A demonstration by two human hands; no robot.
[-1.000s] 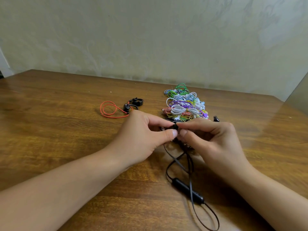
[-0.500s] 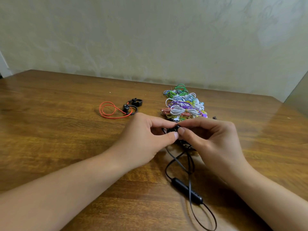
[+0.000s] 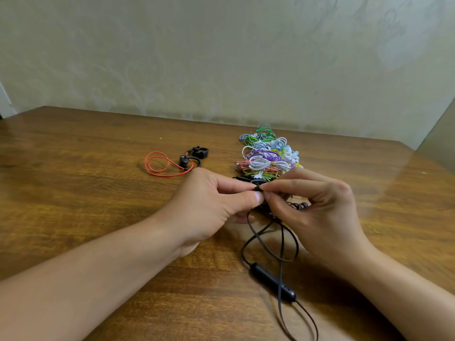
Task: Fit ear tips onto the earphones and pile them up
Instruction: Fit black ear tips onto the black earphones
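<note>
Fingertips of my left hand (image 3: 209, 200) and right hand (image 3: 317, 212) pinch one black earbud (image 3: 257, 188) together, its cable (image 3: 261, 244) dangling onto the table (image 3: 73, 193) near the pile (image 3: 268, 153).

No readable txt, labels, brands or nos. anywhere: none on the black inline remote (image 3: 272, 281), the cable pile (image 3: 267, 153), the surface (image 3: 73, 193) or the wall (image 3: 221, 57).

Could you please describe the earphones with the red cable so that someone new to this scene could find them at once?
Start at the wooden table and find the heap of coloured cables near its far edge. Left of that heap, apart from it and just beyond the left hand, lie the red-cable earphones. They alone have a loose red loop ending in black ear hooks.
</note>
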